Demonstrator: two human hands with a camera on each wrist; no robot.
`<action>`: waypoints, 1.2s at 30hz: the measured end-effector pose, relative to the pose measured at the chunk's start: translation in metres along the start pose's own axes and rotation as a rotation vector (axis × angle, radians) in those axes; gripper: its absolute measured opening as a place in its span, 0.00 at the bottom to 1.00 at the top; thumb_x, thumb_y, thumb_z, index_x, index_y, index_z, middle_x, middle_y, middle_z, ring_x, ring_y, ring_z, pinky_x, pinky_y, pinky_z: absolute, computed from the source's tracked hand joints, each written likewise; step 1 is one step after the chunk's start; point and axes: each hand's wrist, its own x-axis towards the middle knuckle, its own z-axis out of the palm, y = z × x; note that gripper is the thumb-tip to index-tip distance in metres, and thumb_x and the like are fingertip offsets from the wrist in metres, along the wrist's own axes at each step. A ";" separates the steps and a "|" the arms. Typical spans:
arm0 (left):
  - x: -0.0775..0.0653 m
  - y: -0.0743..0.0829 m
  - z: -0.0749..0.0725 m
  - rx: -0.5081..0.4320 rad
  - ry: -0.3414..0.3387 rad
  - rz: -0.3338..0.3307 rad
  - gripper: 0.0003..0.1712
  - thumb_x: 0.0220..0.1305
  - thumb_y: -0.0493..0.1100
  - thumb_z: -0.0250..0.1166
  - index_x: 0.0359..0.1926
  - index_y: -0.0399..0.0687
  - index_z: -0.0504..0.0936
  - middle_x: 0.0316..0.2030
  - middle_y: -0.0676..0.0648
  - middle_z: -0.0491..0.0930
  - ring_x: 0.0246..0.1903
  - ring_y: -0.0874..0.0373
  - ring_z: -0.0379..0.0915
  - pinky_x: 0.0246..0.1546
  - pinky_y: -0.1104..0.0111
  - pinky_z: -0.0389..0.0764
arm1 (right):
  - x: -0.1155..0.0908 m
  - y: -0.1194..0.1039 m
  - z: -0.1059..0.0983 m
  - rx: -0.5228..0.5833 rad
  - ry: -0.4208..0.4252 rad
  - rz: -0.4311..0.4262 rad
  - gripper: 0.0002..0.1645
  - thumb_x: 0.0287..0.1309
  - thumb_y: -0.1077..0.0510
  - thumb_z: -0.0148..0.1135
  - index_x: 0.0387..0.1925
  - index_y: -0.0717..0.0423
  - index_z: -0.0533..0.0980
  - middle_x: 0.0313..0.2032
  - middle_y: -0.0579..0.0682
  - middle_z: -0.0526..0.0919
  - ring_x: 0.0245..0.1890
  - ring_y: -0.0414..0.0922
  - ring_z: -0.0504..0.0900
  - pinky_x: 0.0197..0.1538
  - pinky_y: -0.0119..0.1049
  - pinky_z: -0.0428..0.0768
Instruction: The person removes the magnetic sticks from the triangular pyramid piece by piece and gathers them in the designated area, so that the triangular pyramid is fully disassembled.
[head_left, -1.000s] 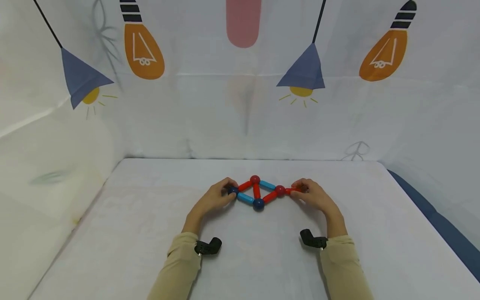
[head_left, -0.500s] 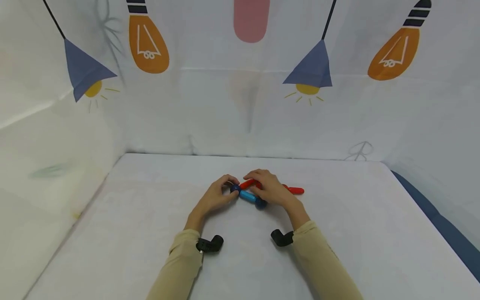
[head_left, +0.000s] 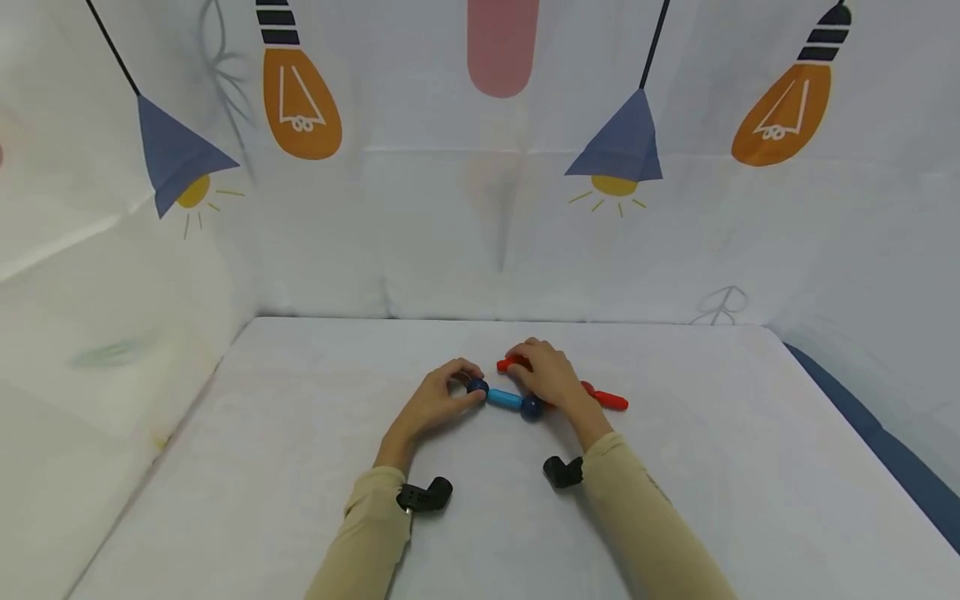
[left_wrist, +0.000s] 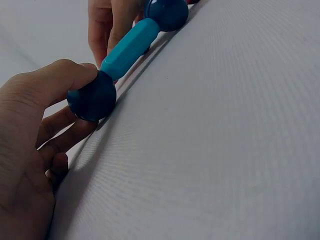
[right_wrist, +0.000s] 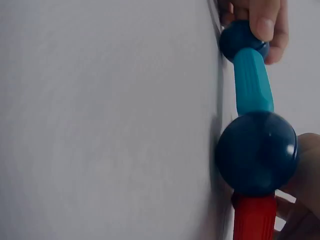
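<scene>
My left hand (head_left: pixel 438 404) pinches a dark blue ball (left_wrist: pixel 92 97) between thumb and fingers at the left end of a magnetic ball-and-rod shape. From that ball a light blue rod (head_left: pixel 504 399) runs to a second dark blue ball (right_wrist: pixel 257 152). My right hand (head_left: pixel 553 379) reaches over the shape's middle and grips a red rod (head_left: pixel 503 365), whose left end stands apart from the left ball. The hand hides much of the shape's centre. Right of it show a red ball (head_left: pixel 587 387) and another red rod (head_left: pixel 612 401) pointing outward.
The shape lies near the back of a white table (head_left: pixel 300 467). A white sheet (head_left: pixel 420 242) printed with lamps and bulbs hangs behind it. Black wrist cameras (head_left: pixel 424 495) sit on both sleeves.
My right hand has left the outer red rod and moved left to the middle. The red rod has come away from the left dark blue ball, which my left hand still holds.
</scene>
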 end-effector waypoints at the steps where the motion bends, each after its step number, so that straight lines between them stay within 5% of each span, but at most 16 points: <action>1: 0.000 0.000 0.001 0.002 0.001 -0.001 0.14 0.57 0.43 0.68 0.44 0.54 0.77 0.41 0.55 0.79 0.42 0.61 0.74 0.54 0.59 0.71 | -0.002 0.002 0.000 0.006 0.025 0.003 0.18 0.61 0.52 0.60 0.52 0.51 0.77 0.48 0.52 0.79 0.47 0.50 0.76 0.54 0.54 0.72; 8: 0.000 -0.002 0.002 0.032 -0.005 0.040 0.16 0.56 0.43 0.69 0.45 0.54 0.78 0.42 0.54 0.79 0.43 0.60 0.74 0.54 0.59 0.72 | -0.033 -0.010 -0.002 0.018 0.102 -0.091 0.18 0.60 0.50 0.60 0.51 0.51 0.77 0.47 0.52 0.77 0.49 0.51 0.72 0.53 0.53 0.67; 16: -0.001 -0.004 0.003 0.048 -0.040 0.043 0.19 0.56 0.42 0.69 0.49 0.55 0.78 0.45 0.55 0.79 0.45 0.60 0.73 0.56 0.59 0.71 | -0.047 -0.019 -0.001 0.011 -0.090 -0.100 0.19 0.54 0.53 0.68 0.48 0.50 0.77 0.40 0.46 0.79 0.41 0.42 0.73 0.49 0.41 0.74; 19: -0.001 -0.005 0.001 0.059 0.053 0.024 0.18 0.56 0.43 0.69 0.49 0.57 0.79 0.43 0.55 0.80 0.43 0.60 0.73 0.51 0.62 0.73 | -0.046 -0.015 0.000 0.039 -0.104 -0.092 0.18 0.54 0.54 0.68 0.47 0.49 0.78 0.39 0.44 0.79 0.40 0.40 0.72 0.47 0.38 0.75; 25: 0.003 -0.010 -0.013 0.110 0.362 -0.070 0.19 0.57 0.37 0.65 0.50 0.56 0.79 0.49 0.51 0.79 0.42 0.56 0.72 0.43 0.64 0.72 | -0.046 -0.006 -0.003 0.055 -0.114 -0.113 0.16 0.54 0.52 0.68 0.46 0.46 0.79 0.36 0.41 0.78 0.38 0.38 0.70 0.42 0.32 0.73; 31: 0.009 -0.017 -0.031 0.205 0.430 -0.085 0.19 0.56 0.37 0.64 0.51 0.50 0.78 0.51 0.47 0.77 0.51 0.51 0.71 0.54 0.56 0.70 | -0.048 -0.001 -0.006 0.139 -0.117 -0.138 0.16 0.54 0.51 0.67 0.46 0.45 0.78 0.39 0.42 0.77 0.41 0.38 0.72 0.45 0.33 0.74; 36: 0.009 -0.023 -0.043 0.290 0.490 -0.131 0.19 0.55 0.37 0.65 0.50 0.49 0.79 0.49 0.45 0.78 0.50 0.47 0.72 0.52 0.51 0.69 | -0.052 0.004 -0.012 0.205 -0.113 -0.140 0.13 0.58 0.49 0.63 0.45 0.43 0.78 0.38 0.40 0.75 0.41 0.38 0.72 0.44 0.33 0.74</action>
